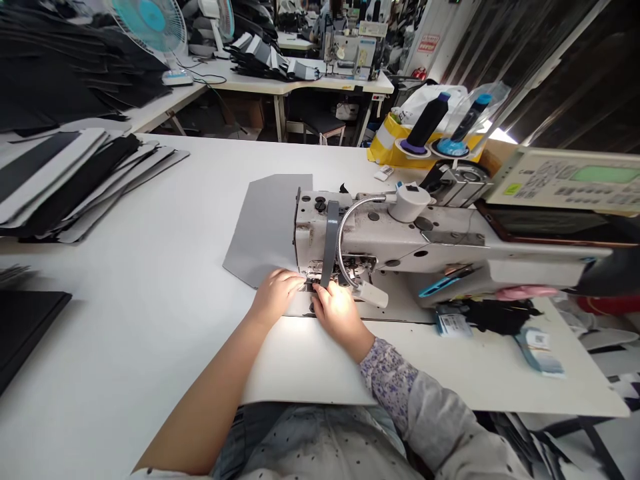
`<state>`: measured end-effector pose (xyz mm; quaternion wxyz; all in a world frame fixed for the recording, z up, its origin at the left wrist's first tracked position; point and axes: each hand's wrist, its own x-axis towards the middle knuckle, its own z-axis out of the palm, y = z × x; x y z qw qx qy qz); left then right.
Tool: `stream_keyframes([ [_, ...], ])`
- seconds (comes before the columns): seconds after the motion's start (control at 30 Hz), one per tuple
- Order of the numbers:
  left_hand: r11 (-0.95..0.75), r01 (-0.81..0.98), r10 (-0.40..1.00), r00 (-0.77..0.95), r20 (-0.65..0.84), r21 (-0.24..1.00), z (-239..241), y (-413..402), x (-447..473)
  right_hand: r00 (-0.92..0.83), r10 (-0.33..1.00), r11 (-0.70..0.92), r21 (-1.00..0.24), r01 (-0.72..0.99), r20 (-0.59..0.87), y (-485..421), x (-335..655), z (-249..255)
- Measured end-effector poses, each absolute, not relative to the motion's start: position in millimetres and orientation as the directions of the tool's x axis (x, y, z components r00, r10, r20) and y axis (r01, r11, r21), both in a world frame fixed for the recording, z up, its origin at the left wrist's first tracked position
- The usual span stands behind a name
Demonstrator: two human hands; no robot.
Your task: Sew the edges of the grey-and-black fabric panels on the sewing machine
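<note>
A white sewing machine (340, 233) stands in front of me, its head lit by a small lamp on a bendable metal neck. A flat grey panel (267, 220) lies to the left of and behind the machine head, its near edge running to the needle area. My left hand (277, 295) is at the panel's near corner, fingers closed together with the tips beside the presser foot. My right hand (341, 312) is just right of the foot, fingers bent and closed under the lamp. What its fingertips hold is hidden. Needle and stitch line are hard to make out.
Stacked grey and black panels (75, 180) lie at the left, with a black flat piece (30, 327) nearer. Thread cones (425, 123) stand behind the machine, by a control panel (570, 177). A blue cutter (445, 283) and small packets (540, 351) lie right. A fan (150, 27) stands behind.
</note>
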<state>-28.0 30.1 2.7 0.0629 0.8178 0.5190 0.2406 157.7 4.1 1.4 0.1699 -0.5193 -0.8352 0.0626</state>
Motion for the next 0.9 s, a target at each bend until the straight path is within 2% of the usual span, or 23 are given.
stream_keyframes([
  [0.2, -0.454, 0.831, 0.877, 0.354, 0.324, 0.322, 4, 31, -28, -0.398, 0.883, 0.460, -0.288, 0.840, 0.247, 4, 158, -1],
  [0.27, -0.378, 0.882, 0.896, 0.271, 0.353, 0.282, 5, 32, -35, -0.396, 0.876, 0.470, -0.305, 0.828, 0.274, 5, 159, -2],
  [0.37, -0.171, 0.968, 0.925, 0.094, 0.367, 0.184, 10, 30, -53, -0.392, 0.863, 0.489, -0.334, 0.806, 0.319, 6, 162, -4],
  [0.47, -0.134, 0.984, 0.960, 0.100, 0.263, 0.116, 20, 10, -65, -0.380, 0.851, 0.504, -0.357, 0.786, 0.363, 6, 165, -4],
  [0.6, -0.181, 0.955, 0.983, 0.178, 0.036, 0.236, 32, -42, -53, -0.376, 0.835, 0.522, -0.360, 0.773, 0.403, 1, 166, -1],
  [0.67, -0.253, 0.922, 0.963, 0.268, -0.014, 0.294, 32, -64, -37, -0.389, 0.840, 0.519, -0.351, 0.779, 0.379, -3, 165, 1],
  [0.77, -0.386, 0.888, 0.921, 0.384, 0.058, 0.248, 26, -71, -14, -0.404, 0.861, 0.495, -0.322, 0.807, 0.309, -10, 163, 3],
  [0.9, -0.388, 0.915, 0.901, 0.350, 0.258, 0.113, 14, -42, 4, -0.416, 0.856, 0.499, -0.279, 0.820, 0.308, -12, 165, 1],
])
